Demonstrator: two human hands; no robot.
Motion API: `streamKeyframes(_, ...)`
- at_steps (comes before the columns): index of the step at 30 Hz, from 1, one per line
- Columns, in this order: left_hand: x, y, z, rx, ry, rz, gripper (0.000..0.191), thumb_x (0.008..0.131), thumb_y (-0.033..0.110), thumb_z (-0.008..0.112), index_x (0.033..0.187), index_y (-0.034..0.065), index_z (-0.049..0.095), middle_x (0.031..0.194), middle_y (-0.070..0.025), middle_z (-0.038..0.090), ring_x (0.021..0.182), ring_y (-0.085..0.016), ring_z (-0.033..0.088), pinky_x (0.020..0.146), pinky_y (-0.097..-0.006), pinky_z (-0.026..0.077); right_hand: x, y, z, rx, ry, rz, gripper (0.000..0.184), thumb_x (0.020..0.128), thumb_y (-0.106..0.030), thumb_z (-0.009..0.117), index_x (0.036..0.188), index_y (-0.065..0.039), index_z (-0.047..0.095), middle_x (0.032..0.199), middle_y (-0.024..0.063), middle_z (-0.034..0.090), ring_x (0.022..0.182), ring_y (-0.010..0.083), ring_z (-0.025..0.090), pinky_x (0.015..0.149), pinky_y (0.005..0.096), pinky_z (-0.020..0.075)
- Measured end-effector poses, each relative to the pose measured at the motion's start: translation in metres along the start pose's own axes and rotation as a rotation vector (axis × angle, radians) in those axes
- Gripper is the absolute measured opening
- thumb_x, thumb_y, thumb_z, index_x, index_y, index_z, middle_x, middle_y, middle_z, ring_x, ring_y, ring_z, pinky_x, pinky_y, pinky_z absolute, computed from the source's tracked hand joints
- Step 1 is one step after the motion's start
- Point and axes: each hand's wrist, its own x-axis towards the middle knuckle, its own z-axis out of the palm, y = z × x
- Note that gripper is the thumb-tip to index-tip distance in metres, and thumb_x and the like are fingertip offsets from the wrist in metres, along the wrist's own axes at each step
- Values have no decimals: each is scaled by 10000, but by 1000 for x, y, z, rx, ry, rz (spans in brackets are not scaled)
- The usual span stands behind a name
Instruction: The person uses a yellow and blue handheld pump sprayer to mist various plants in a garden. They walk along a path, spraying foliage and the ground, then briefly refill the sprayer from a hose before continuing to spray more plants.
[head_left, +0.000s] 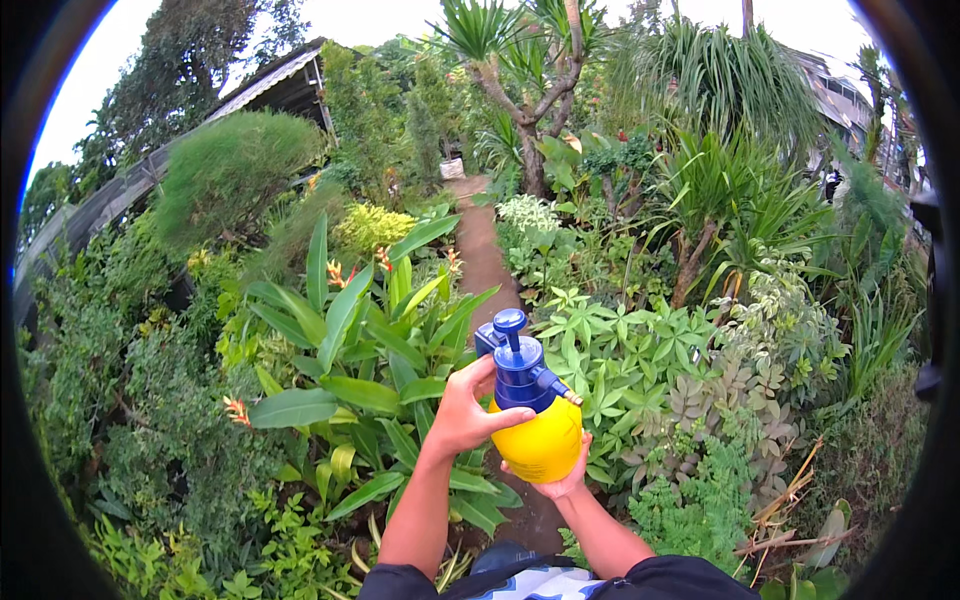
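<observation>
A yellow pump sprayer bottle (536, 442) with a blue pump head and a brass-coloured nozzle is held up in front of me, slightly tilted. My left hand (472, 412) grips it from the left around the upper part, thumb across the yellow body just below the blue collar. My right hand (566, 476) supports the bottle from below and the right side, its palm partly hidden behind the yellow body. The blue plunger knob (510, 321) stands up at the top, touched by neither hand. The nozzle points to the right.
A narrow dirt path (480, 247) runs ahead between dense plants. Broad-leaved heliconia-like plants (341, 315) with orange flowers crowd its left side; green leafy shrubs (607, 345) line the right. Dry stalks (787, 495) lie at lower right. A white plant pot (451, 169) stands farther up.
</observation>
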Motion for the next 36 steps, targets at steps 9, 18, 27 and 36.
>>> streamKeyframes(9,56,-58,33,30,515,15,462,700,155,898,1032,-40,642,999,-109,704,902,-168,690,855,-308,548,63,-38,-41,-170,136,-146,978,760,-805,538,1519,-213,367,1518,126,437,1322,429,485,1004,706,417)
streamKeyframes(18,150,-91,-28,-19,537,51,505,714,110,887,1104,-31,599,1029,-116,689,950,-189,687,870,-327,552,176,-62,-55,-198,185,-241,957,768,-769,575,1522,-214,375,1507,117,460,1331,365,501,1071,606,421)
streamKeyframes(27,235,-164,-123,-32,95,95,584,727,186,871,1200,-35,608,1139,-120,682,1072,-191,647,986,-354,490,280,-75,-75,-130,60,-210,978,756,-764,595,1529,-223,341,1518,138,425,1327,445,473,993,716,424)
streamKeyframes(36,293,-222,-196,-116,123,-43,519,855,-42,688,1349,-10,531,1289,-125,622,1176,-207,604,1041,-371,468,355,-99,-85,-116,-6,-171,994,755,-780,590,1536,-227,321,1536,142,402,1324,453,475,956,703,454)
